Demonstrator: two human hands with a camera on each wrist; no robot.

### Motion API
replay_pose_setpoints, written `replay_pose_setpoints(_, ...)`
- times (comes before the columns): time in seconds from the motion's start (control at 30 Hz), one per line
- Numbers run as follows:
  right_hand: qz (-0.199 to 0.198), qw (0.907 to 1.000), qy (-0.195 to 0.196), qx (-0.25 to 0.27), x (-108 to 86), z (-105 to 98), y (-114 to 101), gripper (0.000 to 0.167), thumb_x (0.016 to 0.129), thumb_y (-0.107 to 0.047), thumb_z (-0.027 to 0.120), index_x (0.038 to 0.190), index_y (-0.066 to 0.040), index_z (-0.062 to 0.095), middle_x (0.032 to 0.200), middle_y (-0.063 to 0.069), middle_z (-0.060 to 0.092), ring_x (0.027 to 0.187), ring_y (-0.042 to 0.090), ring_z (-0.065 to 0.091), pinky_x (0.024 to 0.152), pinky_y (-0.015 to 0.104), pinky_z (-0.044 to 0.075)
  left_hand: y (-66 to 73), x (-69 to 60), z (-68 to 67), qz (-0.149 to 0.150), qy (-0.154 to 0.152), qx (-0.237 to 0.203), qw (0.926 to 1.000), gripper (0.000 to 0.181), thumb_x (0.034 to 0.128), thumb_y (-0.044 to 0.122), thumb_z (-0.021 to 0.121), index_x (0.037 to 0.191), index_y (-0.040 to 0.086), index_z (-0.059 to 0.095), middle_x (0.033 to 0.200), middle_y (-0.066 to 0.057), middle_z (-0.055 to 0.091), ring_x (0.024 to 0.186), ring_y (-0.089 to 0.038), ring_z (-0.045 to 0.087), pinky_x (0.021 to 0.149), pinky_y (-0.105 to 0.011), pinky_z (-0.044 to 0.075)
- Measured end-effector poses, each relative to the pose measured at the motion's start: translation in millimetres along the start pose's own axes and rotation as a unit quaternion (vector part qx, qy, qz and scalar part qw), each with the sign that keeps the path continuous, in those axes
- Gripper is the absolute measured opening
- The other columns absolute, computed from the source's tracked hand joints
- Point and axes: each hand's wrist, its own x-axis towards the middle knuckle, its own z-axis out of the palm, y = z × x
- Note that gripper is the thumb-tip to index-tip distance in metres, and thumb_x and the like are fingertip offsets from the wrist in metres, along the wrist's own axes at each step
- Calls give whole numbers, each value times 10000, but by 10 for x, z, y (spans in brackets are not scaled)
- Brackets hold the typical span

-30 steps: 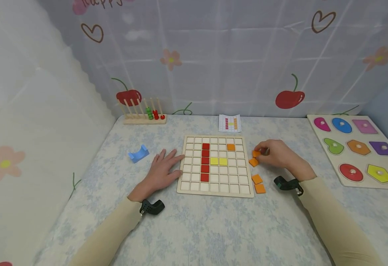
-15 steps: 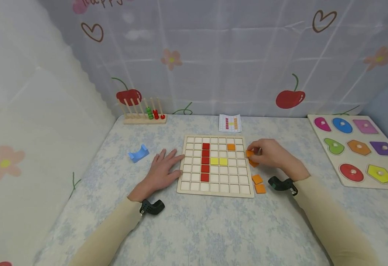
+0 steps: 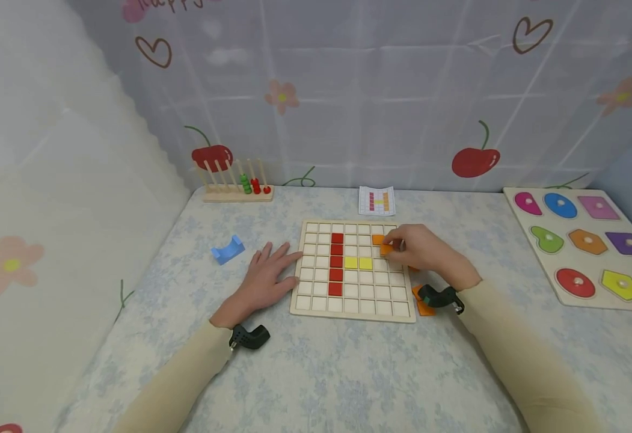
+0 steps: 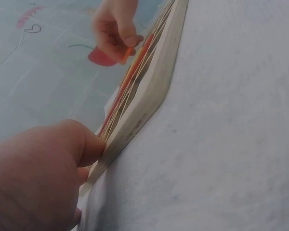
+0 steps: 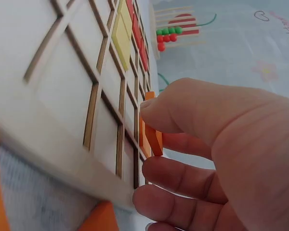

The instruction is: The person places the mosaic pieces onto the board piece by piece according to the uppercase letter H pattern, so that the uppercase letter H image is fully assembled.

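Note:
A wooden grid board [image 3: 353, 314] lies mid-table. In it sit a column of red tiles [image 3: 336, 262], two yellow tiles [image 3: 358, 263] and one orange tile [image 3: 377, 239] near the top right. My right hand [image 3: 426, 248] pinches another orange tile [image 5: 155, 137] between thumb and fingers, over the board's right side just below the seated orange one. The left hand [image 3: 267, 276] lies with spread, straight fingers, its thumb and fingertips touching the board's left edge, as the left wrist view also shows. More orange tiles [image 3: 426, 309] lie right of the board, partly hidden by the right wrist's camera.
Behind the board lies a small printed pattern card [image 3: 377, 201]. A bead-peg rack [image 3: 238, 193] stands at the back left, and a blue curved piece [image 3: 228, 250] lies left of the board. On the right is a shape puzzle board [image 3: 586, 246].
My right hand has picked up an orange tile from beside the board and carried it left over the grid. The left hand has stayed at the board's edge.

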Motion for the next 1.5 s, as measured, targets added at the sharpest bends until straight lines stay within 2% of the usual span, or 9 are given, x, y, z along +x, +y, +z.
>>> replay_pose_setpoints(0.27, -21, 10000, -18, 83, 66, 45, -52, 325, 896, -135, 738, 1196, -10, 733, 942, 98, 692, 728, 173, 536, 551, 288, 460, -13, 15, 14, -11, 9, 37, 10000, 559, 985, 300, 571, 1524, 165, 508, 1664, -190, 308, 1564, -512, 93, 1220, -708, 97)
replay_pose_setpoints(0.47, 59, 9998, -70, 177, 65, 58, -75, 331, 903, -131, 738, 1210, -8, 730, 964, 116, 694, 674, 167, 529, 494, 302, 463, -13, 4, 8, 15, 19, 23, 10000, 559, 986, 298, 575, 1523, 159, 509, 1662, -195, 311, 1562, -517, 92, 1217, -713, 93)
replay_pose_setpoints(0.97, -260, 9995, 166, -24, 71, 98, -58, 296, 895, -95, 743, 1172, 10, 752, 937, 110, 722, 726, 166, 529, 612, 270, 442, -14, 6, 3, -8, -39, 33, 10000, 565, 986, 304, 572, 1529, 165, 501, 1667, -188, 301, 1568, -507, 76, 1224, -705, 80)
replay_pose_setpoints(1.23, -319, 9993, 210, -42, 66, 125, -58, 297, 886, -83, 724, 1164, 16, 759, 899, 91, 710, 709, 151, 515, 592, 245, 415, -36, 11, 22, 10, -28, 78, 10000, 565, 986, 305, 570, 1529, 165, 501, 1665, -194, 302, 1564, -514, 83, 1218, -711, 91)
replay_pose_setpoints(1.5, -334, 9992, 217, -50, 62, 133, -58, 309, 889, -70, 701, 1181, 17, 754, 940, 115, 713, 716, 160, 511, 602, 255, 407, -27, 4, 6, 25, -20, 28, 10000, 567, 984, 302, 576, 1529, 162, 501, 1665, -195, 302, 1563, -516, 81, 1222, -707, 86)
